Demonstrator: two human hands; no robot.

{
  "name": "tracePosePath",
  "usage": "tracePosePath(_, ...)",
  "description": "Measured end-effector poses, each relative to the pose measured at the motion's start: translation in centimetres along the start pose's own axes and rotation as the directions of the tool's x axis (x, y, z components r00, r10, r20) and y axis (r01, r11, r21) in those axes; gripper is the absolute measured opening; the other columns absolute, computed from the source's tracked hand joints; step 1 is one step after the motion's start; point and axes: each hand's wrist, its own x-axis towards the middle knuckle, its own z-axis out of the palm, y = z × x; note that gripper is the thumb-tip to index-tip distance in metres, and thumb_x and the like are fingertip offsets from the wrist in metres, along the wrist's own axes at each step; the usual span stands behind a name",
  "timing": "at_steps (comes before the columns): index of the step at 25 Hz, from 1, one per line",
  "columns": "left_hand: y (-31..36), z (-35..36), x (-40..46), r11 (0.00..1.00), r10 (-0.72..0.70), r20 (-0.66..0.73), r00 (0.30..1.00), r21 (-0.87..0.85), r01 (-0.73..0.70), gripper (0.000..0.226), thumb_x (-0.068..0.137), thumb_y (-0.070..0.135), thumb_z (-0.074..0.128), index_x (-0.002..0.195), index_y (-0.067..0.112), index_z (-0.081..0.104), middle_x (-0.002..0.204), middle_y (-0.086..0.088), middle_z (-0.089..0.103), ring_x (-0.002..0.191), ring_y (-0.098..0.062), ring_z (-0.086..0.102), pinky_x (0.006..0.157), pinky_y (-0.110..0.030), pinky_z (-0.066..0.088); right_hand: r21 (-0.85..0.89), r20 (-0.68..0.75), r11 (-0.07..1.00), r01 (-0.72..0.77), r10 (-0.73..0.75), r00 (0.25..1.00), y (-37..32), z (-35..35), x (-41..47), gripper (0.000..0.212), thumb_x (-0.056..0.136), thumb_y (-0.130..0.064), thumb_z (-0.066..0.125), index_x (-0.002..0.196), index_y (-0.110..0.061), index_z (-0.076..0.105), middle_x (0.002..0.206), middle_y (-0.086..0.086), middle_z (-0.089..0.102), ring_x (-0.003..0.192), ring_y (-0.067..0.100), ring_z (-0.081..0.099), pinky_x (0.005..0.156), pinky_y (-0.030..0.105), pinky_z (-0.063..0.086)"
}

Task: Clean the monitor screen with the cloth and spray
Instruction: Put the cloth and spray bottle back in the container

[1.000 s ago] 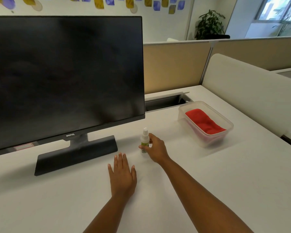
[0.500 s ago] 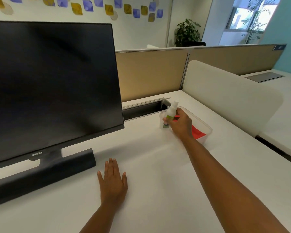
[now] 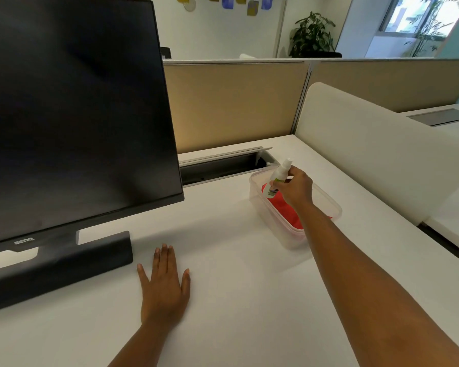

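R hand (image 3: 296,188) grips spray bottle (image 3: 278,177) over cloth (image 3: 285,207).

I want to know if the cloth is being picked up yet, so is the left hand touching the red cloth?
Apart. The head view shows the left hand flat on the desk, with bare desk between it and the cloth in the tub.

- Open white desk (image 3: 236,287) between monitor base (image 3: 56,268) and clear tub (image 3: 289,234): free passage.
- Blocked left by monitor (image 3: 74,115), behind by tan partition (image 3: 236,102), right by cream divider (image 3: 382,154).
- Open cable trough (image 3: 217,168) just behind the tub.
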Motion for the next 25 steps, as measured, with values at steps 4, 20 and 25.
tracePosePath(4,-0.1,0.0,0.0,1.0,0.007,0.029,1.0,-0.028,-0.006,0.099,0.047,0.063,-0.046,0.131,0.014,-0.027,0.155,-0.005,-0.014,0.143,-0.017,-0.015,0.112,-0.045,-0.016,-0.029,0.071,0.999,0.014,-0.011,0.997,0.9,1.6,1.1,0.041,0.08,-0.017,0.07,0.117,-0.004,0.057,0.118,0.015,0.063,0.105,0.031,0.059,0.097,0.039,0.044)
tracePosePath(20,-0.1,0.1,0.0,1.0,0.009,0.034,0.999,0.002,-0.009,0.099,0.046,0.063,-0.047,0.131,0.016,-0.028,0.154,-0.004,-0.018,0.132,-0.013,-0.027,0.11,-0.046,-0.02,-0.133,0.231,0.983,0.126,-0.093,0.968,2.7,3.7,1.9,0.031,0.084,-0.013,0.065,0.112,-0.002,0.058,0.11,0.017,0.066,0.1,0.033,0.06,0.087,0.037,0.047)
tracePosePath(25,0.0,-0.1,0.0,1.0,0.01,0.039,0.999,-0.011,-0.009,0.1,0.046,0.064,-0.047,0.131,0.016,-0.027,0.154,-0.003,-0.017,0.131,-0.013,-0.028,0.109,-0.045,-0.021,-0.161,0.245,0.98,0.113,-0.071,0.967,2.6,3.7,2.0,0.035,0.085,-0.015,0.064,0.116,-0.004,0.057,0.114,0.017,0.064,0.102,0.032,0.059,0.09,0.036,0.045)
